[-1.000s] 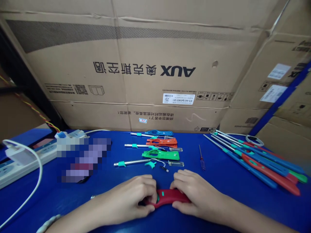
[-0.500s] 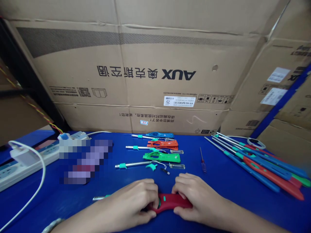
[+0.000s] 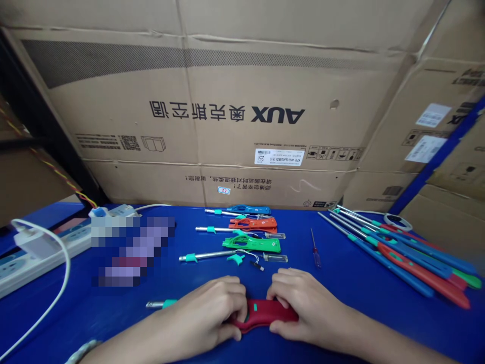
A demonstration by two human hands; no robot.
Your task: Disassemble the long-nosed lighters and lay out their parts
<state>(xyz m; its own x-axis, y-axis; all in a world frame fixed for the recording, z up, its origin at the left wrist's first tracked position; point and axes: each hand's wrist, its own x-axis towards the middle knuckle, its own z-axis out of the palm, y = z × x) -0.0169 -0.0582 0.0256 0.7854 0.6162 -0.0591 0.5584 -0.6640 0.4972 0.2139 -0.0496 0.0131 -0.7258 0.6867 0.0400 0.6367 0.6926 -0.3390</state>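
A red long-nosed lighter (image 3: 261, 314) lies across the front of the table, held at both ends. My left hand (image 3: 223, 308) is closed around its trigger end, fingertips at the opening in the casing. Its metal tube with a turquoise collar (image 3: 169, 304) sticks out left past my forearm. My right hand (image 3: 299, 303) grips the handle end, thumb below and fingers above. Beyond my hands lie opened lighters in green (image 3: 261, 244), orange (image 3: 257, 224) and blue (image 3: 252, 209), with tubes, clear tanks and wires beside them. A turquoise trigger (image 3: 236, 259) lies loose near the green one.
A small screwdriver (image 3: 315, 250) lies right of the parts. Several whole lighters (image 3: 405, 260) are piled at the right. A white power strip (image 3: 70, 241) with a cable runs along the left, near a blurred purple item (image 3: 140, 247). A large cardboard box (image 3: 227, 76) walls off the back.
Both hands stay on the red lighter, with only a slight shift. A little more of its tube and turquoise collar shows at the left. The view has moved very slightly.
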